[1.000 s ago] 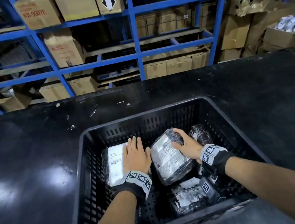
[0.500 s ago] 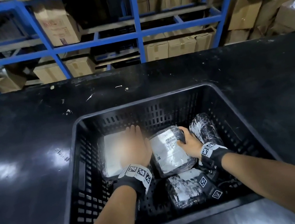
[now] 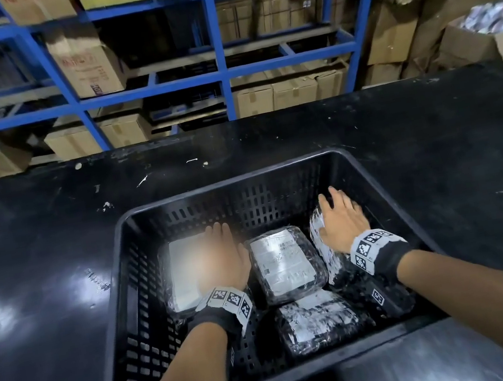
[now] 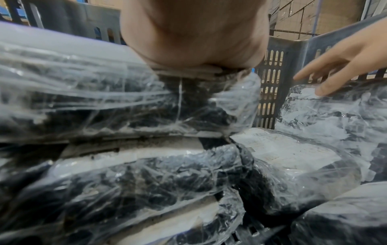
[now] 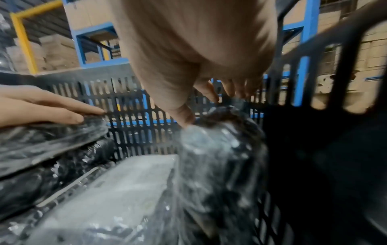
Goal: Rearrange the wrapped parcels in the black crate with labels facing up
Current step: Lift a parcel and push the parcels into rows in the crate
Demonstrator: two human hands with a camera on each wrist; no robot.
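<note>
You are working inside the crate [image 3: 386, 187], left hand [image 3: 218, 259] lying flat on the parcel [image 3: 181, 278] by its left wall, right hand [image 3: 344, 224] spreading open-fingered over the tilted parcel [image 3: 320, 242] by its right wall; that slick wrap is risking a slip, leaving it label-down. Your hands are hiding both labels, and blur is smearing the left hand.

Our right hand [image 3: 344, 224] off the middle parcel [image 3: 284, 263], now flat on the plastic-wrapped parcel [image 3: 322, 245] at right centre of the frame, middle parcel lying flatter, label up, its top no longer covered by our fingers.
</note>
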